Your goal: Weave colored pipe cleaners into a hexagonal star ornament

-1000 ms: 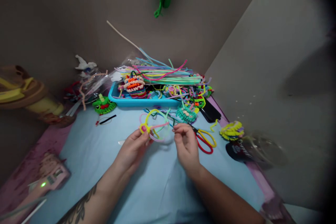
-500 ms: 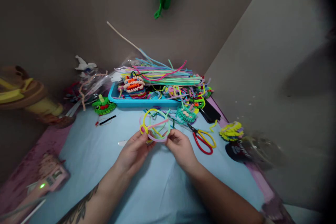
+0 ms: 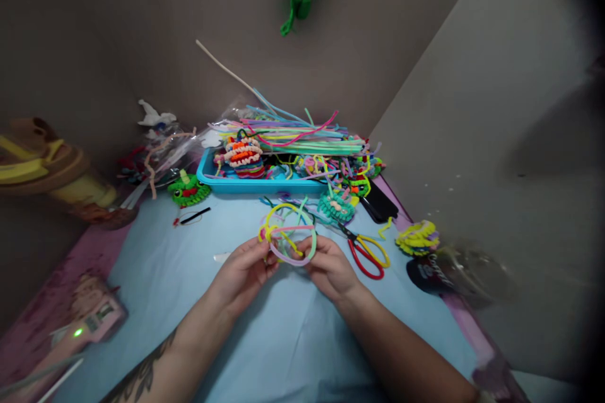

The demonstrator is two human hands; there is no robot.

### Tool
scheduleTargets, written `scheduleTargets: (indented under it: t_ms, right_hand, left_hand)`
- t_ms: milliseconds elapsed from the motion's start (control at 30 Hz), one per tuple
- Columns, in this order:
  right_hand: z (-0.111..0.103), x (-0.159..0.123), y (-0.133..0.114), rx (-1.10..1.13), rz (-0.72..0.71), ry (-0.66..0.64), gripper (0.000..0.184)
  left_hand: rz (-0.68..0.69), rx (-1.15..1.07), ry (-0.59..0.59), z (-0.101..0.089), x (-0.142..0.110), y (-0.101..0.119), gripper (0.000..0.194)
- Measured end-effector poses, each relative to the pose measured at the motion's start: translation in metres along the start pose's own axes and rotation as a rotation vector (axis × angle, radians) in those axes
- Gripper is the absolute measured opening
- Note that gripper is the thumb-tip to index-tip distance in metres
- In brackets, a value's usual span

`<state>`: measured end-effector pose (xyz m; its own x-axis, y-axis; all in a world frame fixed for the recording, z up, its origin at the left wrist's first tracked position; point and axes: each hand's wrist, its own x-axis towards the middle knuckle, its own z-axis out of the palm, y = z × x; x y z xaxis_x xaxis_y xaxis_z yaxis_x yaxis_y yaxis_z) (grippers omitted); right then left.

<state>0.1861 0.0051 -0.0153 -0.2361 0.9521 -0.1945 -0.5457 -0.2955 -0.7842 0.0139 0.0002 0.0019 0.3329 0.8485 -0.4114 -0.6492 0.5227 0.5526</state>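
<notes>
Between my hands is a round frame of bent pipe cleaners (image 3: 314,242) in yellow, green, pink and lilac, held above the light blue cloth (image 3: 283,334). My left hand (image 3: 246,267) pinches its left side near a yellow knot with a pink spot. On the lower right, the fingers of my right hand (image 3: 331,264) are closed on the loops by a yellow strand end. Scissors (image 3: 366,255) with one red and one yellow handle lie to the right. Behind the frame, a teal fuzzy figure (image 3: 336,204) rests among loose dark green and blue strands.
A blue tray (image 3: 269,186) at the back holds bundled pipe cleaners (image 3: 312,145) and woven pieces. A green fuzzy figure (image 3: 189,190) sits left, near a small black stick (image 3: 195,216). On the right are a black phone (image 3: 379,200), a yellow woven piece (image 3: 418,238) and a clear jar (image 3: 472,274).
The pipe-cleaner frame has turned and shifted slightly right, its pink strand now across the middle. My right fingers have moved in along its lower right side. The left hand keeps its pinch.
</notes>
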Motion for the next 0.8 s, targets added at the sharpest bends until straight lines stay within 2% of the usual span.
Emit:
scheduleTargets:
  t_ms: [133, 233, 367, 600, 800]
  right_hand:
    - [-0.0008, -0.0019, -0.005, 0.086, -0.001, -0.139, 0.019]
    - [0.0006, -0.0023, -0.0063, 0.119, 0.005, -0.179, 0.029]
    - [0.002, -0.0029, -0.0023, 0.109, 0.015, -0.174, 0.04]
    - [0.0034, -0.0023, 0.0022, 0.011, -0.059, -0.062, 0.033]
    - [0.0028, -0.0024, 0.0017, 0.083, -0.002, -0.102, 0.033]
  left_hand:
    - [0.018, 0.035, 0.002, -0.001, 0.0021, 0.0004, 0.028]
    - [0.054, 0.059, 0.015, 0.001, 0.0013, 0.0002, 0.028]
    - [0.109, 0.084, 0.026, 0.0051, -0.0008, -0.0005, 0.029]
    - [0.153, 0.083, 0.051, 0.0066, -0.0017, 0.0002, 0.028]
    - [0.166, 0.063, 0.067, 0.0079, -0.0031, 0.0013, 0.027]
